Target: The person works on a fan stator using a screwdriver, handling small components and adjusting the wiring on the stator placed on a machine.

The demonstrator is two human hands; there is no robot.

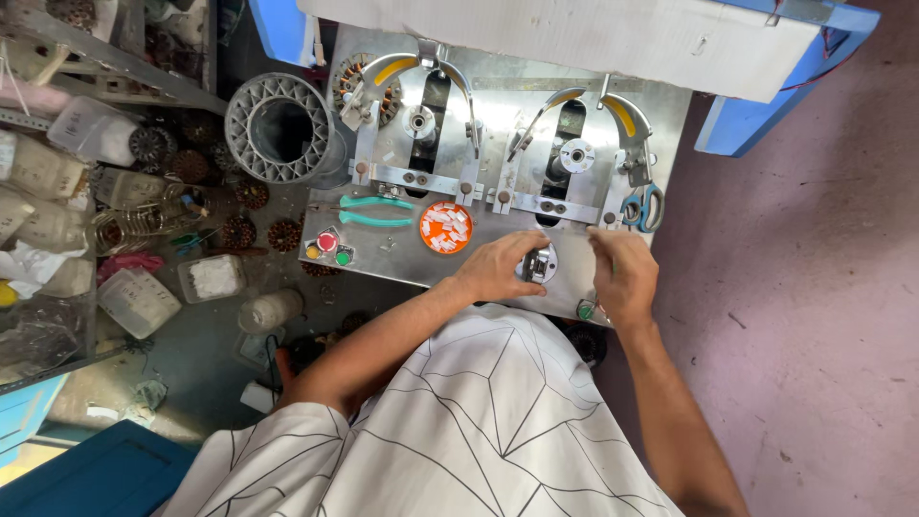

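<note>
My left hand (500, 267) grips a small round metal motor core (539, 264) on the front edge of a steel work plate (392, 257). My right hand (622, 273) rests just right of the core, fingers curled near its edge; whether it pinches anything I cannot tell. Behind my hands an orange dish (446, 227) holds several small white strips. Two curved metal winding fixtures (419, 115) (574, 144) stand at the back of the plate.
Teal-handled pliers (373, 211) lie left of the dish, above red, yellow and green buttons (327, 245). Blue-handled scissors (643, 207) lie at the plate's right. A ribbed grey cylinder (280, 128), plastic tubs and several copper-wound cores crowd the left.
</note>
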